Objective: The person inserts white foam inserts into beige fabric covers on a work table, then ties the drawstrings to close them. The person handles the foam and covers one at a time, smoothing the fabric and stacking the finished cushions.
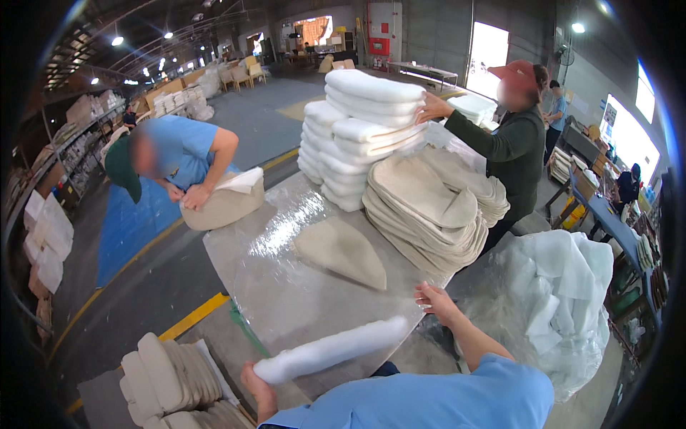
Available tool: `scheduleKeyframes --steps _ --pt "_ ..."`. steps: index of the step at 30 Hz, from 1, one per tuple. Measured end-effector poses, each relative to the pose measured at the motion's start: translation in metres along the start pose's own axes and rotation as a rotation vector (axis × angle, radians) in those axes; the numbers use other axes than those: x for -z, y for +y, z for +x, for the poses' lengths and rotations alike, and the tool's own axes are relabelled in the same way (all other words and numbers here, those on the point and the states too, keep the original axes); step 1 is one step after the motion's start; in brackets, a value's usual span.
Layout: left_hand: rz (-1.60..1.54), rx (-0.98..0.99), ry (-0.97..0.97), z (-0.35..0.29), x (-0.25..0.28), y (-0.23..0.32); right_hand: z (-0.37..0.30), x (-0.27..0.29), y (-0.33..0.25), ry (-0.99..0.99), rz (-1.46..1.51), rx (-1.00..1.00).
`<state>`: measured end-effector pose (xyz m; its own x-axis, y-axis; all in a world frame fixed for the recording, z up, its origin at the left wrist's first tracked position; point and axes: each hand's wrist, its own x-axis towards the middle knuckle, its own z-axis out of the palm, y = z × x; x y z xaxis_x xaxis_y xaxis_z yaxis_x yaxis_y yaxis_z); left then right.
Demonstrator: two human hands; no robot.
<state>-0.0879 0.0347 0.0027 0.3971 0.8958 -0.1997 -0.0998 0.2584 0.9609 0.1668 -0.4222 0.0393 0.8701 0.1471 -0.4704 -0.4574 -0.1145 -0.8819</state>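
My left hand [259,390] is closed on the left end of a long white padding sheet [336,350], folded or seen edge-on, along the near side of the table. My right hand [437,300] reaches over the table's right edge with fingers apart and nothing in them. Beyond it, a flat beige fabric cover [343,250] with a pointed near end lies on the plastic-covered table [268,314]. Closest to my right hand on the far side is a stack of beige covers [421,207], beside a tall pile of folded white padding [368,132].
At left, a co-worker [179,154] bends over a beige cushion [225,204]. Another co-worker [511,136] touches the padding pile. Clear plastic with white padding [550,300] bulges at my right. Several beige cushions [168,379] sit lower left.
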Motion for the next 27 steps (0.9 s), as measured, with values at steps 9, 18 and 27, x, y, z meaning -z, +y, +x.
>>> scheduleKeyframes --steps 9,18,27 --pt "-0.082 0.098 0.005 0.006 -0.004 -0.013 0.007 -0.064 0.107 -0.088 0.506 0.097" --pt "-0.103 0.102 -0.056 -0.014 -0.001 0.002 -0.008 -0.073 0.095 -0.072 0.682 0.148" --pt "0.335 -0.075 -0.25 -0.012 0.035 0.009 -0.009 -0.068 0.115 -0.083 0.584 -0.001"
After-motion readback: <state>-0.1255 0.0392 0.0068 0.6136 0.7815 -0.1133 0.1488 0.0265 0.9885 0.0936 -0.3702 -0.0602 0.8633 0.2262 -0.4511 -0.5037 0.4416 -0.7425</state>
